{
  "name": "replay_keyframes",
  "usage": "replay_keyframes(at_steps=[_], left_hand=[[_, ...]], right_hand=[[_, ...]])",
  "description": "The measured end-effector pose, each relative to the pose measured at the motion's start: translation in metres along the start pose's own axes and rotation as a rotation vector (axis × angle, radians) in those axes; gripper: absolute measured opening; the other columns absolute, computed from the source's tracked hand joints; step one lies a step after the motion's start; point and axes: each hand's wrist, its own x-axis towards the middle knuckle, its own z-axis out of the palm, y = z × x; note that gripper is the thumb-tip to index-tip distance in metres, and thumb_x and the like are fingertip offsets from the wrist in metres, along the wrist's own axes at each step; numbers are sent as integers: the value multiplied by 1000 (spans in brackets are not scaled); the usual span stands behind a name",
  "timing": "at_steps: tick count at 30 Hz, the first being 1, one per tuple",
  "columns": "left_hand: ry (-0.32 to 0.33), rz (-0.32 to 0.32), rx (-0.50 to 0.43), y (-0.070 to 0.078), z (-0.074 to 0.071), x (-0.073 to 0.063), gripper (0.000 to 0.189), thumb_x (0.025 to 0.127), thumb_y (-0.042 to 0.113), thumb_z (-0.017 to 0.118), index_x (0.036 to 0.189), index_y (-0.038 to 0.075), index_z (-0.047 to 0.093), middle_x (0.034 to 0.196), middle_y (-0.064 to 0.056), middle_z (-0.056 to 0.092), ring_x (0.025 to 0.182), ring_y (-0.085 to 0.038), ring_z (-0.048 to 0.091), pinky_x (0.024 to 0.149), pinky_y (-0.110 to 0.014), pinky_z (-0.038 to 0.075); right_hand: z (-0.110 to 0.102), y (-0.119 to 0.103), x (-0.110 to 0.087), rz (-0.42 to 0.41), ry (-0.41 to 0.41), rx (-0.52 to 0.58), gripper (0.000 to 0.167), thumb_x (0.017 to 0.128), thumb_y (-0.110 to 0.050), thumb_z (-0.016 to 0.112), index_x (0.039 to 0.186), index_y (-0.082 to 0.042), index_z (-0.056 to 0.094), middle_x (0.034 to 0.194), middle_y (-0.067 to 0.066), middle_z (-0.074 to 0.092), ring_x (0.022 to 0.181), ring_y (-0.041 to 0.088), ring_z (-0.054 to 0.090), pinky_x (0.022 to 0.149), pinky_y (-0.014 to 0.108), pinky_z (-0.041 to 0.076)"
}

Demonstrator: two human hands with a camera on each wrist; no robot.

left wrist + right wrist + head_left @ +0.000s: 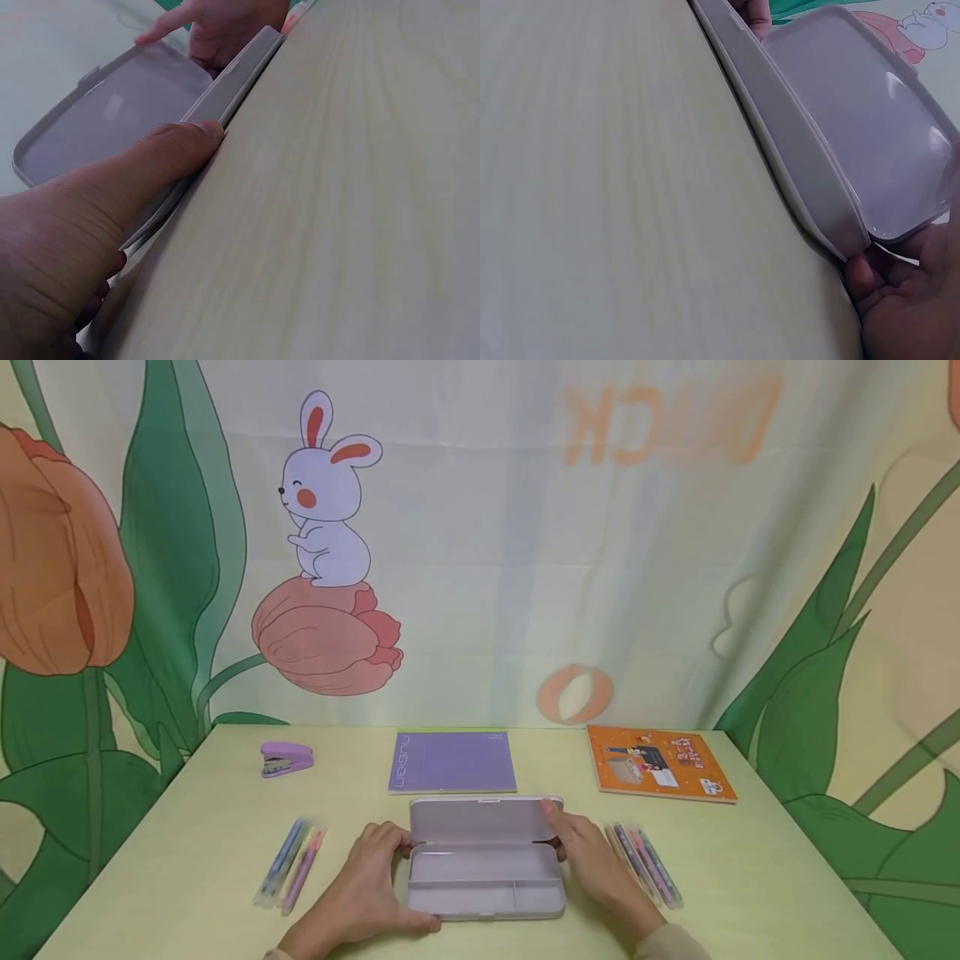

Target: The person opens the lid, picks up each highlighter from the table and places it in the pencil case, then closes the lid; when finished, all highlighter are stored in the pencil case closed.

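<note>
A pale grey pencil case (461, 897) stands unfolded on the table in front of me, its lid (476, 821) tilted up at the back. Thin dividers split its tray, and no pens lie inside. My left hand (367, 885) grips the left end, thumb along the front corner and fingers round the back. At the right end, my right hand (596, 860) holds the lid, thumb on its upper corner and fingers behind the hinge side. The left wrist view shows the left thumb (169, 154) pressed on the case's front edge. The right fingers (860, 276) touch the case's corner in the right wrist view.
Several markers (288, 864) lie left of the case, and several more pens (647, 864) lie at its right, beside the right forearm. Along the back are a purple stapler (287, 758), a purple notebook (453, 762) and an orange book (660, 764). A printed curtain (480, 568) hangs behind the table.
</note>
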Motion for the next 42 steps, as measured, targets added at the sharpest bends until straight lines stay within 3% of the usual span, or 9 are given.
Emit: replay_keyframes(at_steps=[4,8,13,19,22,26,32,38,42], left_hand=[[17,9,-6,1,-1,1,92,53,72,103,121,22,65,108,18,55,112,-10,47,104,-42,48],[30,25,-11,2,-2,2,91,54,72,103,122,23,66,108,19,56,112,-10,48,105,-42,48],[41,37,-13,2,-1,3,90,55,74,102,122,23,68,108,20,57,112,-9,49,104,-42,48],[45,38,-6,1,0,3,90,55,77,100,121,24,68,108,19,57,111,-9,49,103,-42,48],[52,40,-7,1,1,3,90,56,78,100,121,24,68,107,19,57,110,-9,49,102,-41,48],[66,50,2,2,4,4,90,58,79,98,122,23,68,107,19,58,109,-9,49,102,-40,49],[76,52,-4,1,5,3,90,58,78,99,122,22,68,107,20,58,109,-9,50,102,-40,48],[70,39,-2,0,3,0,91,59,77,99,123,21,69,109,19,59,110,-10,50,101,-40,49],[66,25,-2,-2,2,0,90,59,76,99,124,21,69,109,18,59,110,-9,50,101,-41,49]], right_hand=[[-2,-1,1,16,48,-16,71,116,-65,37,111,-7,79,88,3,70,88,19,63,84,37,47],[-1,-2,6,20,107,-41,60,115,-59,49,91,-11,76,81,2,68,80,17,63,78,33,48],[-1,1,12,14,139,-61,51,114,-49,61,82,-12,72,78,0,67,75,16,63,73,30,49],[-5,0,12,-4,114,11,37,114,-39,64,96,-8,75,83,2,70,77,17,64,70,28,52],[-9,-2,11,-24,100,74,28,113,-30,68,112,-3,75,93,6,74,81,19,67,71,27,56],[-24,-6,7,-49,108,78,30,110,-27,73,128,-4,73,109,8,77,94,22,71,77,29,60],[-60,-14,-5,-75,207,16,32,110,-31,73,136,-11,73,121,7,75,110,22,70,90,23,55],[-98,-8,-20,-115,312,-30,38,110,-35,73,139,-10,72,127,10,73,110,12,67,92,17,53],[-112,6,-27,-84,341,-79,39,109,-32,76,138,-7,72,124,11,74,106,10,67,89,15,53]])
